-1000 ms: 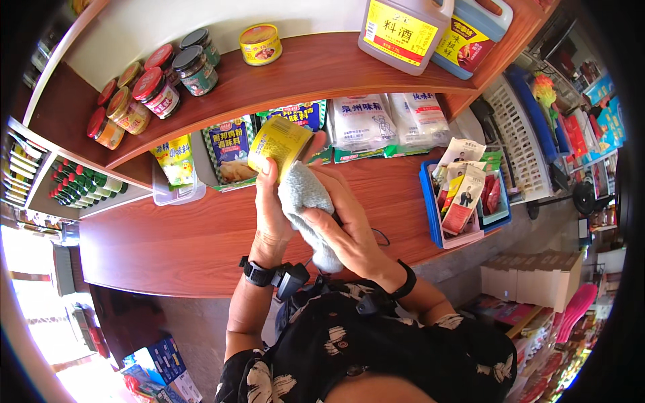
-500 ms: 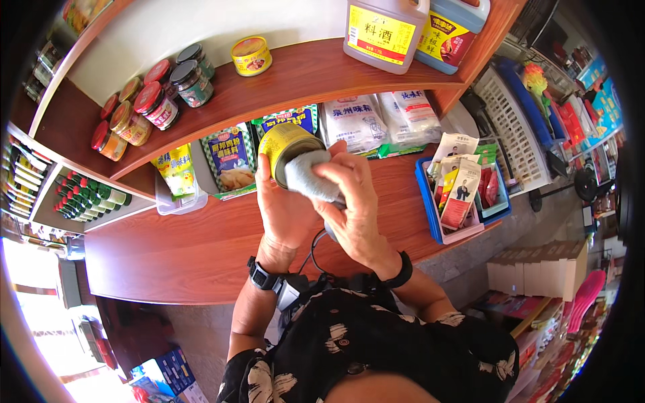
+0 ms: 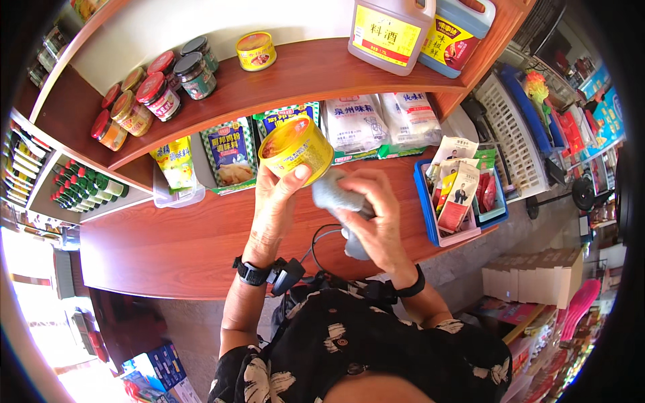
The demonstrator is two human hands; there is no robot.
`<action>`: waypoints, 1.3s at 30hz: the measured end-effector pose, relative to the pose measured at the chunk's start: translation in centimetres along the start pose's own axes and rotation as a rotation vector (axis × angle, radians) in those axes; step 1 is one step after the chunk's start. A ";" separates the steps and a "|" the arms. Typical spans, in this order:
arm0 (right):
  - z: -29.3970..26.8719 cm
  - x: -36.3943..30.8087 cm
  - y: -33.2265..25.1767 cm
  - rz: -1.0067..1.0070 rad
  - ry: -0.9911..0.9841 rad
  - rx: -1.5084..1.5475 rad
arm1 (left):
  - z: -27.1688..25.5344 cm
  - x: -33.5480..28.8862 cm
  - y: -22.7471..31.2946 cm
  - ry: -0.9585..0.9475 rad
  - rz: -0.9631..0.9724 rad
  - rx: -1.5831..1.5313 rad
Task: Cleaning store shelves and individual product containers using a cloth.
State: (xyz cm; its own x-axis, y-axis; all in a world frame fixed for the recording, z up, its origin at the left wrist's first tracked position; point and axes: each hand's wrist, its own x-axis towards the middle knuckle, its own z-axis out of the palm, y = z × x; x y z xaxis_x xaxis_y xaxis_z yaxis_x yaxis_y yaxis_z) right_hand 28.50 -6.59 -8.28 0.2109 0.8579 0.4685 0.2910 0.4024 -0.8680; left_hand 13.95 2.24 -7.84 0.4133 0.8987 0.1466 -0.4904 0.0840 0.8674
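Note:
My left hand [image 3: 277, 201] grips a round yellow food can [image 3: 299, 151] from below, thumb along its side, and holds it tilted above the counter. In my right hand [image 3: 376, 211] is a grey cloth [image 3: 336, 193], bunched between thumb and fingers, with part of it hanging beneath the palm. Cloth and can are close together at the can's lower right edge; whether they touch I cannot tell. Another yellow can [image 3: 256, 51] stands on the shelf [image 3: 289, 77] beyond, beside several glass jars [image 3: 159, 96] with red or black lids.
Two large jugs [image 3: 390, 33] stand at the shelf's right. Seasoning bags [image 3: 353, 124] fill the space under it. A blue basket of packets [image 3: 430, 213] sits at the right of the wooden counter [image 3: 168, 252]. Green bottles [image 3: 87, 191] lie at far left.
The can has turned so its side and other end show. My right hand with the cloth has drawn away from the can's end, down and to the right.

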 end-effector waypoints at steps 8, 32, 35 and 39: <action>-2.4 0.9 -2.7 -0.032 0.235 0.054 | 1.3 -0.7 1.4 0.080 0.014 0.069; 0.4 1.9 -1.4 0.185 0.264 0.298 | 4.6 -0.8 4.9 0.091 0.215 0.802; 1.1 1.9 -1.4 0.307 0.231 0.506 | 4.3 -0.5 4.1 0.111 0.348 0.939; 2.1 1.9 -1.4 0.352 0.234 0.706 | 4.0 -0.1 3.1 0.089 0.328 0.739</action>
State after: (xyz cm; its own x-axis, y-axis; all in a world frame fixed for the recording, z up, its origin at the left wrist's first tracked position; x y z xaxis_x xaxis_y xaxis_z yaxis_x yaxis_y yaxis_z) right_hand 26.58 -4.81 -6.53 0.3916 0.9143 0.1036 -0.4679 0.2949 -0.8331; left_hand 15.47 0.67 -3.28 0.2589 0.8619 0.4361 0.0700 -0.4670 0.8815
